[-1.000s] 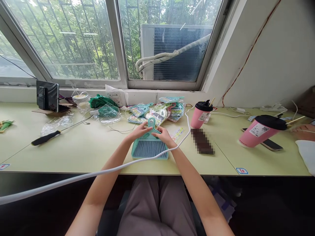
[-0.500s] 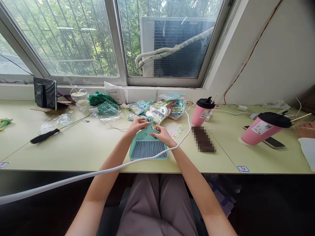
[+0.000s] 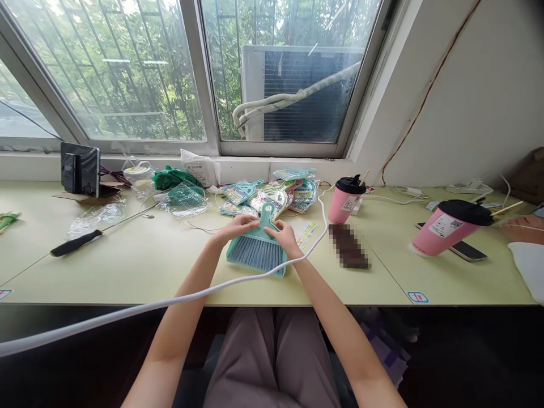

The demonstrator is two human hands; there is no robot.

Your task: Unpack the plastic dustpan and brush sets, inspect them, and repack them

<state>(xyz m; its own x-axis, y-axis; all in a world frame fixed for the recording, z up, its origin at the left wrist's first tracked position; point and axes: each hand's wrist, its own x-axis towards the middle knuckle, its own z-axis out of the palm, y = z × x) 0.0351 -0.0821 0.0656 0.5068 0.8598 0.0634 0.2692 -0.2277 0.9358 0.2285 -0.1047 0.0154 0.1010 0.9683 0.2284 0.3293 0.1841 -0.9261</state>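
A small mint-green hand brush point(image 3: 256, 253) with grey bristles lies nested in a matching dustpan point(image 3: 279, 272) near the table's front edge. Its looped handle points away from me and leans a little right. My left hand point(image 3: 236, 228) is closed on the left shoulder of the brush, thumb on top. On the opposite side, my right hand point(image 3: 286, 236) pinches the set just below the handle. The undersides of the fingers are hidden. Just beyond lie several plastic-wrapped brush-and-dustpan sets point(image 3: 275, 198).
A white cable point(image 3: 204, 291) crosses in front of the dustpan and my forearms. Pink cups point(image 3: 341, 205) and a phone point(image 3: 468, 251) stand or lie rightward. Leftward are a black-handled screwdriver point(image 3: 76, 243), clear wrapping point(image 3: 97, 218), a green bundle point(image 3: 181, 184) and a tablet point(image 3: 80, 170).
The brush and dustpan have turned slightly, the handle now leaning right. My left fingers have slid from beside the handle loop down to the brush's left shoulder. The view has tilted a little.
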